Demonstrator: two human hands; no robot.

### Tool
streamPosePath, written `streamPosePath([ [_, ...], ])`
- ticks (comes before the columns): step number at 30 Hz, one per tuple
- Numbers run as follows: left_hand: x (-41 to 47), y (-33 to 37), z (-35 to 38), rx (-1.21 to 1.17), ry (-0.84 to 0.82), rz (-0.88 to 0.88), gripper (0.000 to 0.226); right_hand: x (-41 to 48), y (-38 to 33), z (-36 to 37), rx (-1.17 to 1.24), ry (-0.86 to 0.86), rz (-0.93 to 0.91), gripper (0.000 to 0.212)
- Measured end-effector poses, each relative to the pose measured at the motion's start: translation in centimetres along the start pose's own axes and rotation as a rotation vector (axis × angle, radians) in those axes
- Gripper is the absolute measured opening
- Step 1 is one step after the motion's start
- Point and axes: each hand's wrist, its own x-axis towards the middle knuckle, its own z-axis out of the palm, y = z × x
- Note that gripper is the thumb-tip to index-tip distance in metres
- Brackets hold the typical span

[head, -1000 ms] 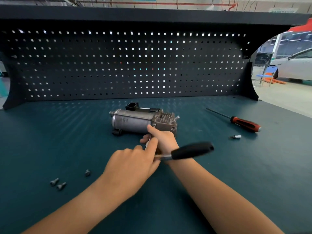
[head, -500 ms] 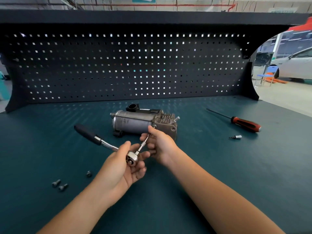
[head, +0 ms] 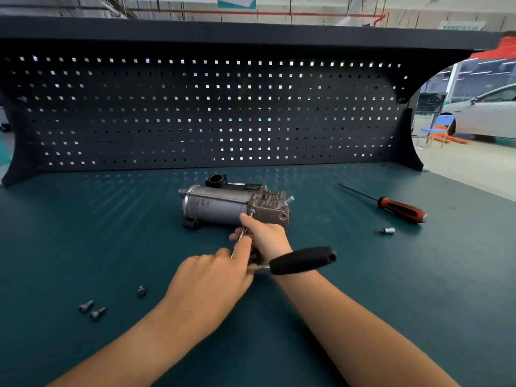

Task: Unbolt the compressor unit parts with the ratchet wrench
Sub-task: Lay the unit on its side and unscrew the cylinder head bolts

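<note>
Ratchet wrench on the compressor unit (head: 234,208), mid-frame on the table (head: 391,303).
Left hand (head: 212,283) grips the ratchet wrench (head: 303,260) head; right hand (head: 265,238) pinches its extension bar (head: 242,235) at the unit's bolt.

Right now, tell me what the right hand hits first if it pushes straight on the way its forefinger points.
The right hand points up along the thin steel extension bar; first in line is the bolt on the grey metal compressor unit, apparently almost at its fingertip.

Both hands (head: 212,286) work the ratchet wrench (head: 301,260) (black handle rightward) against the compressor (head: 217,208).
</note>
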Motion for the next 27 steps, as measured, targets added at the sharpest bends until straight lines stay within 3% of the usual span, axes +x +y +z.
streamPosePath([
  [2, 0.2, 0.0, 0.0, -0.101, -0.022, -0.155, 0.041, 0.0, -0.1, 0.0, 0.061, -0.002, 0.023, 0.026],
  [7, -0.2, -0.3, 0.9, -1.254, -0.059, -0.61, 0.024, -0.1, -0.2, -0.3, -0.021, -0.026, 0.031, 0.029],
  [12, -0.1, -1.3, 0.7, -2.04, -0.059, -1.102, 0.034, -0.2, -0.2, 0.1, 0.061, -0.07, 0.071, 0.026],
  [15, -0.2, -2.0, 0.5, -2.3, -0.061, -1.211, 0.043, -0.2, -0.1, 0.3, 0.069, -0.08, 0.067, 0.026],
  [17, -0.2, -2.0, 0.7, -2.281, -0.074, -1.191, 0.04, -0.2, 0.0, 0.3, 0.053, -0.081, 0.06, 0.026],
  [20, -0.1, -1.8, 1.0, -1.963, -0.041, -1.076, 0.03, -0.2, 0.0, 0.2, -0.027, -0.05, 0.038, 0.028],
  [22, -0.2, -1.7, 0.9, -1.629, 0.009, -0.927, 0.022, 0.0, 0.1, 0.2, -0.101, -0.012, 0.009, 0.029],
  [24, -0.6, -1.3, 0.8, -1.183, 0.023, -0.659, 0.019, 0.2, 0.2, 0.1, -0.14, 0.014, -0.024, 0.032],
  [27, -0.6, -0.1, 0.6, -0.607, -0.088, -0.38, 0.019, 0.5, 0.5, 0.0, -0.111, 0.047, -0.067, 0.036],
])
